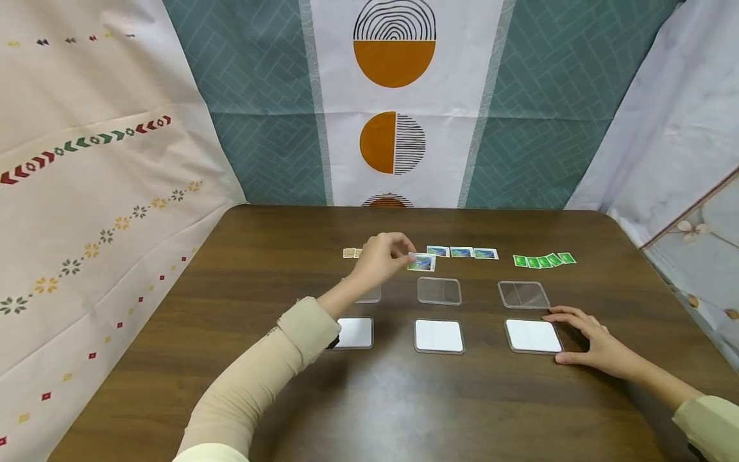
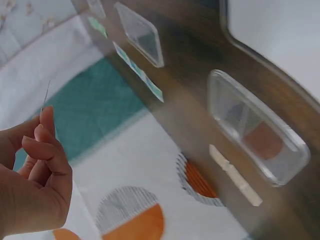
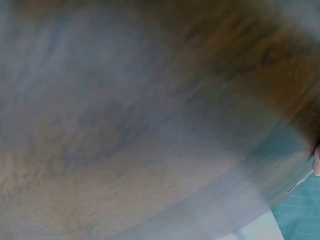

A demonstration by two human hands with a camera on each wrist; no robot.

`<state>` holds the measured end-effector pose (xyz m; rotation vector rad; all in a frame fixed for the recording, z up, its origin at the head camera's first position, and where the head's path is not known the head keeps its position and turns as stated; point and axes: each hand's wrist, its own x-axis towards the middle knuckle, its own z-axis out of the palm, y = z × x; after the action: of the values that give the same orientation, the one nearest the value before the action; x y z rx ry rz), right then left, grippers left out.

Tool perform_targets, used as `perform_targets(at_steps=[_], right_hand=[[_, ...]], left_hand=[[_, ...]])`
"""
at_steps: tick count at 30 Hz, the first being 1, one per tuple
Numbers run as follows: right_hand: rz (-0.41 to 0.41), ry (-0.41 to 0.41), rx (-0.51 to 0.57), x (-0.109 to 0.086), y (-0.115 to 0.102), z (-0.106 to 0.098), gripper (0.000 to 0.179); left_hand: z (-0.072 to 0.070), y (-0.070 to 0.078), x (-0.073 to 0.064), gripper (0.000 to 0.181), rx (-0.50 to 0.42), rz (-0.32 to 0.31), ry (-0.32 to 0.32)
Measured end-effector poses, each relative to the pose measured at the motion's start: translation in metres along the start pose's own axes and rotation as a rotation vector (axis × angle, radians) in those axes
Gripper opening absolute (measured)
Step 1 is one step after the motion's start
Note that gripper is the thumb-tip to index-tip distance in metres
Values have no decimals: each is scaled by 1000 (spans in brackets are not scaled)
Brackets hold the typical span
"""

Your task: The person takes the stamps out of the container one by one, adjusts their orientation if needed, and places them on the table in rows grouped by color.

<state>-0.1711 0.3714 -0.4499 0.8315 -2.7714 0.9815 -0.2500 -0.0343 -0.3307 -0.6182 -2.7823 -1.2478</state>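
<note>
My left hand (image 1: 383, 256) pinches a blue-and-green picture stamp (image 1: 423, 262) with a white border, held up at the table's far side. In the left wrist view this stamp (image 2: 46, 95) shows edge-on between thumb and fingertips. Just beyond it lies a row of similar stamps (image 1: 462, 252). Over at the right, my right hand (image 1: 594, 343) rests with spread, loosely bent fingers along the right side of a clear case with a white insert (image 1: 534, 336). Its thumb is at the near corner and its fingertips at the far one. The right wrist view is mostly blurred.
Two more white-insert cases (image 1: 439, 336) (image 1: 356, 333) stand in the near row. Behind them are clear lids (image 1: 439, 290) (image 1: 523, 295), one partly hidden by my left arm. Green stamps (image 1: 544, 261) lie at the back right, small beige stamps (image 2: 235, 175) at the back left.
</note>
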Motion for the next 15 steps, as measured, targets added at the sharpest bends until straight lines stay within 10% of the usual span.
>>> perform_targets(at_steps=[15], right_hand=[[-1, 4, -9, -1, 2, 1, 67]], left_hand=[[1, -45, 27, 11, 38, -203, 80]])
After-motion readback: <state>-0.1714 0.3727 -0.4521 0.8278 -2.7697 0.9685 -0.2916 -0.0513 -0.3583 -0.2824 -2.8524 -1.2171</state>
